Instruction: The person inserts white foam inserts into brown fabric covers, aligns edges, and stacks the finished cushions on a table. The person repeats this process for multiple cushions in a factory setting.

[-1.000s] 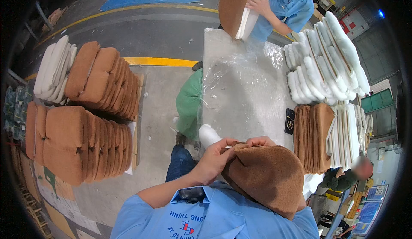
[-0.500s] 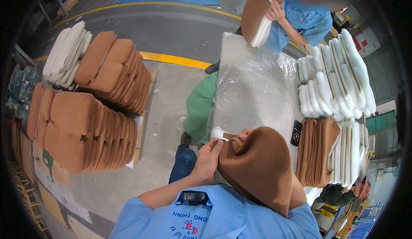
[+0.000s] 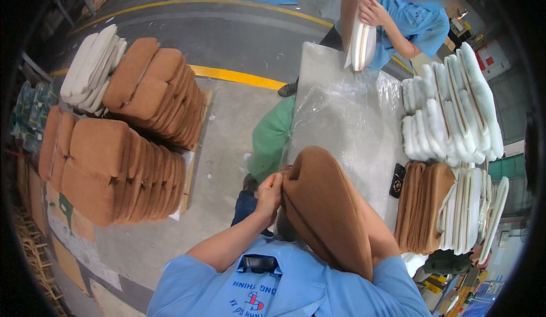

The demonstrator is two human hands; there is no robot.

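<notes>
A brown fabric cushion (image 3: 327, 209) stands tilted in front of my chest, its broad side toward me. At its upper left corner my left hand (image 3: 268, 194) is closed, pinching the edge of the brown fabric. My right forearm (image 3: 375, 226) passes behind the cushion's right side, and the cushion hides my right hand and its fingers. Beyond it lies the table (image 3: 341, 118), covered with clear plastic film. No white filling shows at the corner I hold.
Across the table a co-worker (image 3: 406, 27) holds a brown cushion with white padding (image 3: 361, 41). White pads (image 3: 449, 101), folded brown covers (image 3: 418, 206) and a phone (image 3: 397, 180) sit at the right. Brown cushion stacks (image 3: 94, 157) stand left; a green sack (image 3: 273, 135) is beside the table.
The cushion in front of me has turned more upright, and the white filling at its corner has gone from sight. My right fingers are now hidden. The co-worker's cushion has turned edge-on.
</notes>
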